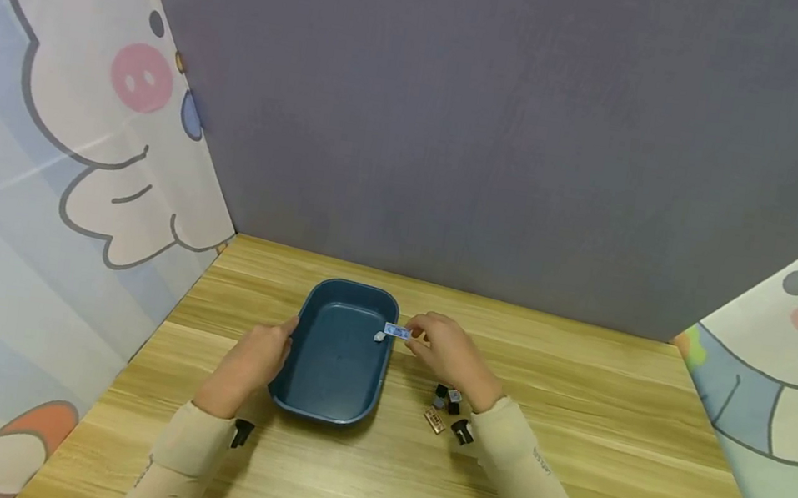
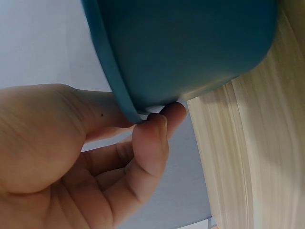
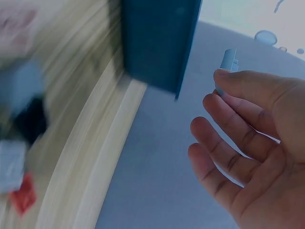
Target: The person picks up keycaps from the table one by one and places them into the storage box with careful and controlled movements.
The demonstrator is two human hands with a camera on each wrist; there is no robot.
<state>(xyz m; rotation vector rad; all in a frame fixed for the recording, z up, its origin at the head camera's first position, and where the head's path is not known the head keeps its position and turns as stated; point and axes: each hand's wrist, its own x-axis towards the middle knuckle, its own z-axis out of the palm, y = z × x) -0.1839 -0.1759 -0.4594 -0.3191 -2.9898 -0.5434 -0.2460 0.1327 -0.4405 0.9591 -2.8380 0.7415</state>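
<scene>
A dark blue rectangular plastic tub (image 1: pixel 335 358) stands on the wooden table. My left hand (image 1: pixel 256 360) grips its left rim, thumb on one side and fingertips curled against the outer wall, as the left wrist view shows at the tub rim (image 2: pixel 112 67). My right hand (image 1: pixel 449 352) is at the tub's right edge and pinches a small light-blue printed strip (image 1: pixel 397 331) between thumb and index finger. In the right wrist view the strip (image 3: pixel 228 59) appears edge-on, and the other fingers are loosely bent. A small white piece (image 1: pixel 379 336) lies inside the tub near its right wall.
Right of the tub, near my right forearm, lie several small dark and grey blocks (image 1: pixel 453 406) and a brown printed tile (image 1: pixel 434 420). A grey wall (image 1: pixel 491 126) closes off the back of the table, and cartoon-printed curtains (image 1: pixel 78 156) hang at both sides.
</scene>
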